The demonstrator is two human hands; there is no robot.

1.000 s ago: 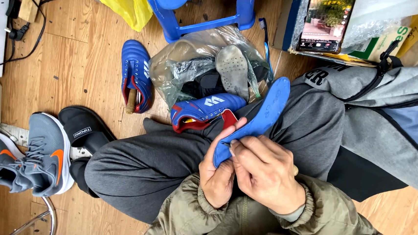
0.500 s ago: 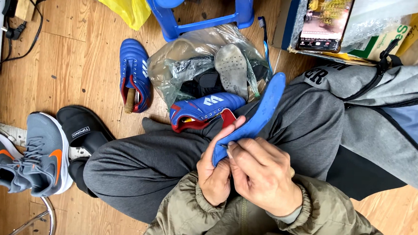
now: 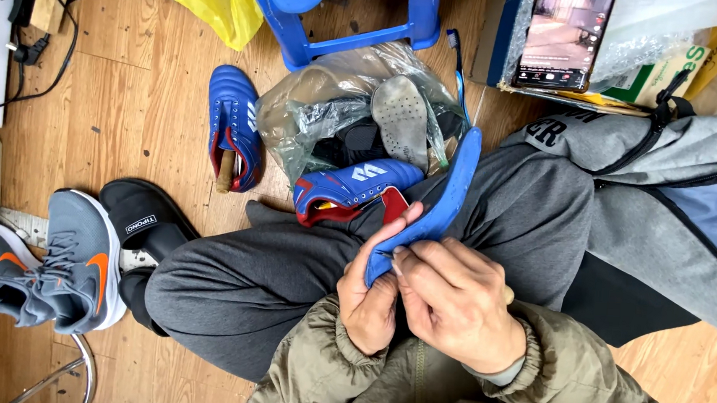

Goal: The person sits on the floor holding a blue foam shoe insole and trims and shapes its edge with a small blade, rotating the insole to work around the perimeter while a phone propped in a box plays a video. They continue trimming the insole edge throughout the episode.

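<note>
The insole (image 3: pixel 436 205) is bright blue, thin and flexible, with a rounded far end and a slightly curled edge. Its long axis runs up and away from the person, from the hands at its near end to its tip leaning right, toward the blue stool (image 3: pixel 346 11). It lies over the lap, across grey trousers (image 3: pixel 286 272), above the wooden floor (image 3: pixel 138 102).

The left hand (image 3: pixel 371 299) pinches the near end of the insole, thumb on top. The right hand (image 3: pixel 456 305) is curled just beside it, fingertips pressed against the same end; both hands touch.

Beyond the knees, a blue shoe (image 3: pixel 351 188) with a red lining rests against a clear plastic bag (image 3: pixel 331 107) holding a grey sole. Another blue shoe (image 3: pixel 233 125) lies on the floor to the left, and grey trainers (image 3: pixel 51 268) with orange marks sit near the left edge
</note>
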